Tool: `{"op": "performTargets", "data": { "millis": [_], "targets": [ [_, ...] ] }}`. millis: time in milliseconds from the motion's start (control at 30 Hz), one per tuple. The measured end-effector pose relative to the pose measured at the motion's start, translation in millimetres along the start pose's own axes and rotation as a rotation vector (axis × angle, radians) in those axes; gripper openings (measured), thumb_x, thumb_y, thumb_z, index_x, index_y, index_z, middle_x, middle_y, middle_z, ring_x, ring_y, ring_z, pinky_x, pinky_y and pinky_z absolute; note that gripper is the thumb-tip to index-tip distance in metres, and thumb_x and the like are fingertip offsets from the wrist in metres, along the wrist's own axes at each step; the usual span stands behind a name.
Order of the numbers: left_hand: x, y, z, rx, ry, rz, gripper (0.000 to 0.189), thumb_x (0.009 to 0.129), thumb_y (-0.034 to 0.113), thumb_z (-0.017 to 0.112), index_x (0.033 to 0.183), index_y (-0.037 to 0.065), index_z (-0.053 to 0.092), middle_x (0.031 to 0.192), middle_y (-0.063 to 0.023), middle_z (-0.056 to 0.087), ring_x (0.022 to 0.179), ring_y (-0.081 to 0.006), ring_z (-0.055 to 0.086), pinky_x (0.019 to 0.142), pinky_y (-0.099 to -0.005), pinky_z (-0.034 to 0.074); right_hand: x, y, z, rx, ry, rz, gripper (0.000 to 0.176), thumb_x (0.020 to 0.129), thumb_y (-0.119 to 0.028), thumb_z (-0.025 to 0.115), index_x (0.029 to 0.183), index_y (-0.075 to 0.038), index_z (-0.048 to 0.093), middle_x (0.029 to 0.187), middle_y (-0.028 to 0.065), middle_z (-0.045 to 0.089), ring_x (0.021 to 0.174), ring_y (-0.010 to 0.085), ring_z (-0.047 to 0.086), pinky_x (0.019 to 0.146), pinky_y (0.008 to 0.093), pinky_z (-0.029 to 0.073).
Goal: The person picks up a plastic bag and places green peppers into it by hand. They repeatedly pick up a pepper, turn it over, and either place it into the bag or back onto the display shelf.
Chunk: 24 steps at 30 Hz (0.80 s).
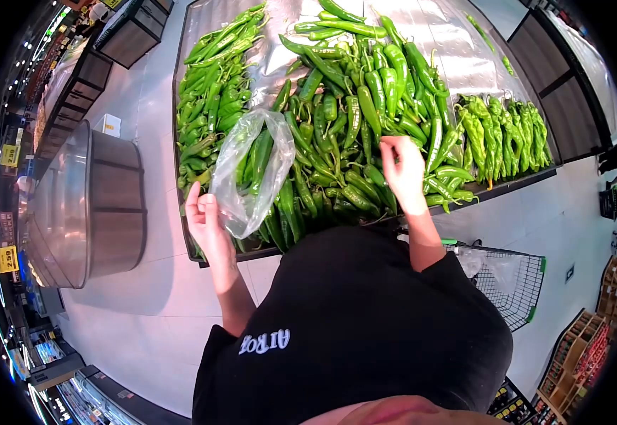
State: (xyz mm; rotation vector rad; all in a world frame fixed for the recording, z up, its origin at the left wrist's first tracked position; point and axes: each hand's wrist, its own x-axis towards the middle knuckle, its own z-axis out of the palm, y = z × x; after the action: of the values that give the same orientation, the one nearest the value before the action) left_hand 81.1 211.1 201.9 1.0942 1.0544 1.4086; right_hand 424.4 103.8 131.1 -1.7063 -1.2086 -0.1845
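Observation:
My left hand (207,216) is closed on the edge of a clear plastic bag (234,202), thumb against fingers. The bag's mouth gapes wide, and green peppers show through it and behind it. Over the right part of the heap, my right hand (404,170) has its fingers drawn together in a pinch. Its fingertips are right at the lower end of a long green pepper (368,113); what they hold, if anything, I cannot make out. Long green peppers (329,134) lie piled between and beyond both hands.
Thinner green peppers (212,92) fill the stand's left side; wrinkled light green ones (496,134) line its right. A shopping cart (514,283) with plastic bags inside stands at my right. A rounded metal-sided bin (117,205) is on the left, and another dark display stand (560,85) at the far right.

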Motion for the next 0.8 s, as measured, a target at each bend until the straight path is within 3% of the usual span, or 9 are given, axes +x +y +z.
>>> {"op": "performTargets", "data": {
  "millis": [67, 167, 333, 367, 400, 467, 500, 633, 800],
  "targets": [
    [-9, 3, 1, 0.096, -0.055, 0.076, 0.043, 0.096, 0.007, 0.064, 0.136, -0.001, 0.050, 0.094, 0.0015, 0.058, 0.080, -0.0045, 0.050, 0.076, -0.0202, 0.044, -1, 15, -13, -0.275, 0.000, 0.018, 0.030, 0.083, -0.011, 0.075, 0.111, -0.006, 0.064, 0.106, 0.0120, 0.063, 0.096, 0.0327, 0.059, 0.085, 0.0399, 0.048],
    [-19, 10, 12, 0.203, -0.042, 0.250, 0.043, 0.095, 0.005, 0.065, 0.135, -0.001, 0.050, 0.102, -0.0031, 0.058, 0.092, -0.0094, 0.051, 0.089, -0.0253, 0.044, -2, 26, -11, -0.362, -0.048, 0.033, 0.041, 0.081, -0.013, 0.077, 0.118, -0.006, 0.061, 0.104, 0.0117, 0.063, 0.097, 0.0320, 0.058, 0.085, 0.0397, 0.049],
    [-43, 26, 14, 0.295, -0.026, 0.515, 0.029, 0.094, 0.001, 0.063, 0.121, -0.001, 0.055, 0.104, -0.0070, 0.058, 0.095, -0.0144, 0.053, 0.090, -0.0309, 0.045, 15, 29, -18, -0.324, 0.042, 0.019, 0.046, 0.078, -0.013, 0.079, 0.120, -0.005, 0.062, 0.104, 0.0128, 0.064, 0.095, 0.0317, 0.060, 0.083, 0.0402, 0.050],
    [-51, 29, 13, 0.282, -0.102, 0.524, 0.026, 0.093, -0.001, 0.063, 0.118, -0.001, 0.055, 0.103, -0.0074, 0.058, 0.094, -0.0146, 0.054, 0.088, -0.0304, 0.046, 23, 21, -26, -0.255, 0.141, -0.061, 0.046, 0.079, -0.013, 0.079, 0.120, -0.004, 0.062, 0.105, 0.0123, 0.065, 0.092, 0.0280, 0.064, 0.080, 0.0372, 0.051],
    [-58, 32, 14, 0.270, -0.179, 0.529, 0.024, 0.092, -0.003, 0.063, 0.115, -0.001, 0.055, 0.102, -0.0078, 0.058, 0.093, -0.0148, 0.055, 0.086, -0.0299, 0.047, 29, -6, -40, -0.060, 0.069, 0.242, 0.043, 0.081, -0.006, 0.078, 0.121, -0.005, 0.062, 0.107, 0.0093, 0.068, 0.091, 0.0209, 0.065, 0.079, 0.0337, 0.051],
    [-68, 37, 19, 0.187, -0.395, 0.329, 0.017, 0.086, -0.011, 0.064, 0.101, -0.003, 0.062, 0.089, -0.0101, 0.066, 0.077, -0.0151, 0.062, 0.072, -0.0270, 0.051, 28, -29, -43, 0.470, 0.120, 0.334, 0.040, 0.083, 0.002, 0.074, 0.121, -0.004, 0.062, 0.108, 0.0073, 0.069, 0.094, 0.0156, 0.064, 0.084, 0.0303, 0.050],
    [-72, 46, 29, 0.300, -0.473, 0.171, 0.016, 0.084, -0.009, 0.067, 0.099, -0.003, 0.067, 0.085, -0.0097, 0.069, 0.075, -0.0148, 0.066, 0.071, -0.0273, 0.053, 27, -36, -42, 0.635, 0.099, 0.188, 0.038, 0.084, 0.008, 0.070, 0.120, -0.002, 0.061, 0.109, 0.0081, 0.069, 0.099, 0.0147, 0.064, 0.090, 0.0302, 0.050],
    [-71, 29, 64, 0.470, -0.605, 0.130, 0.062, 0.082, 0.001, 0.075, 0.139, 0.000, 0.049, 0.098, -0.0074, 0.071, 0.084, -0.0141, 0.067, 0.082, -0.0280, 0.053, 12, -78, -44, 1.196, -0.308, 0.301, 0.037, 0.086, 0.008, 0.068, 0.120, 0.000, 0.059, 0.117, 0.0151, 0.068, 0.107, 0.0204, 0.065, 0.095, 0.0332, 0.051],
    [-72, 12, 57, 0.358, -0.556, 0.121, 0.049, 0.085, -0.001, 0.073, 0.132, 0.000, 0.057, 0.100, -0.0085, 0.072, 0.088, -0.0146, 0.068, 0.083, -0.0288, 0.053, 0, -80, -18, 1.463, -0.585, 0.392, 0.039, 0.091, -0.002, 0.067, 0.128, 0.000, 0.056, 0.129, 0.0178, 0.063, 0.108, 0.0210, 0.066, 0.091, 0.0329, 0.054]
  ]
}}
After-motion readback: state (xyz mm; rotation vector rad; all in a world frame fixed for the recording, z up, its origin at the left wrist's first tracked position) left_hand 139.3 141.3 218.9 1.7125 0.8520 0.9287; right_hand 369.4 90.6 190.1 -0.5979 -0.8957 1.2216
